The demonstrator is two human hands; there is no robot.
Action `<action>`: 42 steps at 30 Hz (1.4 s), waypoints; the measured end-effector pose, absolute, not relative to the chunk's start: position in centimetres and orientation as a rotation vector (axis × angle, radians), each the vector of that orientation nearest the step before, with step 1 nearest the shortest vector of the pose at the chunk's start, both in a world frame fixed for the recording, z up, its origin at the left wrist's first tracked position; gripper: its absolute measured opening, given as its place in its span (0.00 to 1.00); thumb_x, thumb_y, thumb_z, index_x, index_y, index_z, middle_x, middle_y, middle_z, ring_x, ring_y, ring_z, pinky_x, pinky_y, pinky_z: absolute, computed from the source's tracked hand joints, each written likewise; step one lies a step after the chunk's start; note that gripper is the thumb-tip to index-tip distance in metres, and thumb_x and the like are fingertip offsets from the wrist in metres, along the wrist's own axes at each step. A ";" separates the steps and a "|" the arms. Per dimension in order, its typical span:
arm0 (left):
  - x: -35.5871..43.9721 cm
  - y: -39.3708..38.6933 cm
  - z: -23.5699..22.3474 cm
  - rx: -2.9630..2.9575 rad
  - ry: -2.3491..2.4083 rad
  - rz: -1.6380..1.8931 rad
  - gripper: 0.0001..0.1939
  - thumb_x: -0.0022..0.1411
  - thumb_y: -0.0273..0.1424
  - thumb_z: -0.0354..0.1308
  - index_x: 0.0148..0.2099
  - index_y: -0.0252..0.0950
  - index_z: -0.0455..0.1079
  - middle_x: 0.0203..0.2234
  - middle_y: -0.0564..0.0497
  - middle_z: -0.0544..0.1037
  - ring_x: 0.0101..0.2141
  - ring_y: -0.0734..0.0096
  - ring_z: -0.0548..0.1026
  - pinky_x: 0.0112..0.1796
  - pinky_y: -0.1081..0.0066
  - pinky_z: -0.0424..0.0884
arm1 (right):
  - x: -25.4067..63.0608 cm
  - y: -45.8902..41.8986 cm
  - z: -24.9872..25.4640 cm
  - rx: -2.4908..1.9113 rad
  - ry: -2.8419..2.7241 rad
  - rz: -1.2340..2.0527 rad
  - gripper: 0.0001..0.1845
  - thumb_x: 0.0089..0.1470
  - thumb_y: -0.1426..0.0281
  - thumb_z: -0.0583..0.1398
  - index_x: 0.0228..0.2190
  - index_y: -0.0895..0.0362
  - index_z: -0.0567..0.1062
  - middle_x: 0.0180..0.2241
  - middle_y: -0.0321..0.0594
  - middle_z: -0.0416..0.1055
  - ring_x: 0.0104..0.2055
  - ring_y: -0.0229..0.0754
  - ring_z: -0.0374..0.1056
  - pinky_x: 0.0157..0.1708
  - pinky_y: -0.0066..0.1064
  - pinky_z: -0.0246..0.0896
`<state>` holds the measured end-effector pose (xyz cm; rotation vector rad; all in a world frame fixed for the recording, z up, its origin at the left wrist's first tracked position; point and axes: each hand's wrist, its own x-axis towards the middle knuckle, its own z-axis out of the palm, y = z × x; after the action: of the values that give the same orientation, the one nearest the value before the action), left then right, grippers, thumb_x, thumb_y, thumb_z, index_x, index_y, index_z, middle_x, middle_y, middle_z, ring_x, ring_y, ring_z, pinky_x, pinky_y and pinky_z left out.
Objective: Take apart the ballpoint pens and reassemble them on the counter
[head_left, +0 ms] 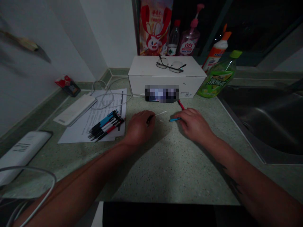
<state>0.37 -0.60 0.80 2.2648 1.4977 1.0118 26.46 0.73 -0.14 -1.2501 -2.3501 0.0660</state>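
Observation:
My left hand [141, 126] rests over the counter with its fingers closed around a black pen piece [149, 119]. A thin white pen refill [161, 113] sticks out of that hand to the right. My right hand [195, 124] is closed on a blue pen barrel [174, 119], its end pointing left towards the other hand. Between the hands, a tiny pale piece [161, 120] lies on the counter. Just beyond my right fingers is a red pen part [181, 104]. To the left of my left hand, several click pens [106, 125] lie in a pile on printed paper [81, 134].
A phone [162, 94] leans on a white box [139, 82], with glasses [170, 65] on top. A white power bank [75, 109], cables and a power strip [26, 151] lie left. At right are a green bottle [219, 77] and a sink [251, 138].

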 end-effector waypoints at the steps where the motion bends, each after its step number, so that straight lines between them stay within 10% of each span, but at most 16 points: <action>1: 0.4 -0.6 0.8 2.268 1.495 1.011 0.07 0.71 0.29 0.55 0.42 0.37 0.75 0.35 0.47 0.82 0.34 0.63 0.77 0.40 0.62 0.72 | 26.3 0.7 -0.3 -1.253 -2.338 0.079 0.14 0.65 0.72 0.57 0.45 0.51 0.82 0.41 0.46 0.81 0.48 0.56 0.73 0.54 0.54 0.65; 20: 1.0 -1.1 0.2 2.471 1.237 0.846 0.08 0.72 0.27 0.57 0.46 0.36 0.79 0.38 0.45 0.84 0.40 0.59 0.81 0.44 0.59 0.74 | 23.6 -1.0 0.6 -1.078 -2.376 0.148 0.17 0.72 0.61 0.55 0.48 0.53 0.81 0.41 0.46 0.82 0.45 0.52 0.76 0.47 0.45 0.69; 42: 0.9 -0.9 1.1 2.188 1.556 0.716 0.13 0.72 0.31 0.57 0.56 0.38 0.75 0.37 0.46 0.84 0.39 0.58 0.81 0.43 0.61 0.73 | 25.1 -0.3 0.2 -1.309 -2.283 0.136 0.16 0.68 0.71 0.55 0.46 0.52 0.83 0.44 0.44 0.84 0.45 0.52 0.80 0.47 0.46 0.72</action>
<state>0.90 -0.93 1.05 2.1881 1.5561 0.7160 25.14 -0.29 0.24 -1.3093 -2.2829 0.1364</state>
